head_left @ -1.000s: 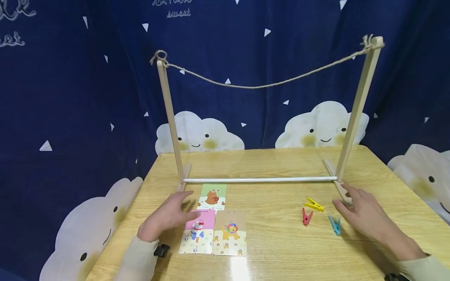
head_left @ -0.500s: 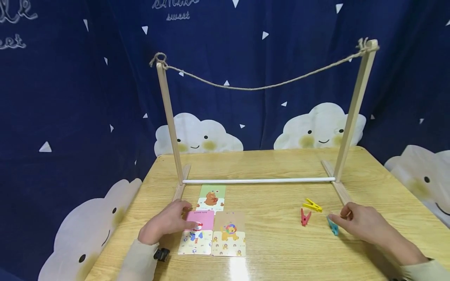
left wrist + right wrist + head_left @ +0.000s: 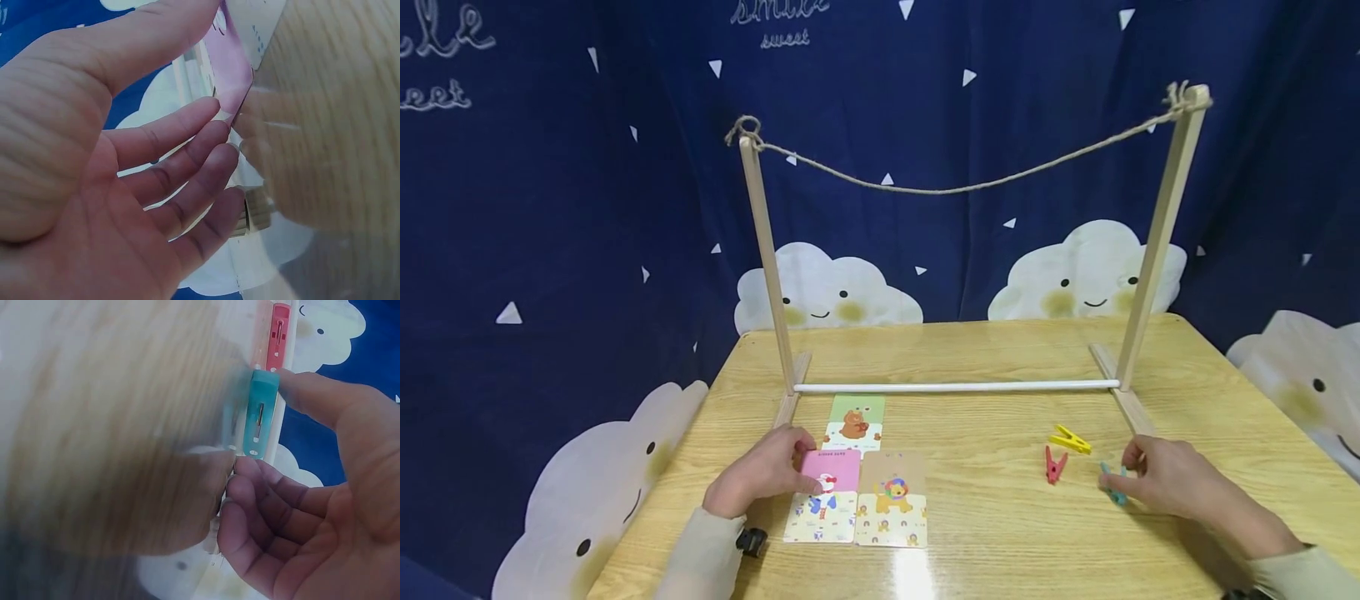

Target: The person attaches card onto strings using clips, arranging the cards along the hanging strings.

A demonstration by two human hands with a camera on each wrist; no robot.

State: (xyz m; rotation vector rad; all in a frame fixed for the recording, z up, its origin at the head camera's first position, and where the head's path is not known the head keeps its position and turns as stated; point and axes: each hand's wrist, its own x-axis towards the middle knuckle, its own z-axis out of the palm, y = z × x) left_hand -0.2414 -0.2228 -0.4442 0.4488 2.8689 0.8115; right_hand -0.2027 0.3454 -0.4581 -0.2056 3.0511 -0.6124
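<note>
So my right hand (image 3: 1176,479) is pinching the blue peg (image 3: 261,415) endways, thumb at one end and curled fingers at the other, low at the table (image 3: 985,500). I'd go easy on the squeeze, since something that small could probably spin out. At my left hand (image 3: 760,475) the thumb's over the pink card (image 3: 844,467) and the fingertips are at its edge; honestly can't tell if that's a proper grip. Flat cards are a pain, so I'd work a fingertip under the corner without bending it. Watch the neighbours: lion card (image 3: 891,521) to the right of that hand, bear card (image 3: 853,425) just beyond. Left of my right hand there's the red peg (image 3: 1053,475), with the yellow peg (image 3: 1072,442) farther out. The stand's foot (image 3: 1135,410) is just past my right fingers, easy to knock.
</note>
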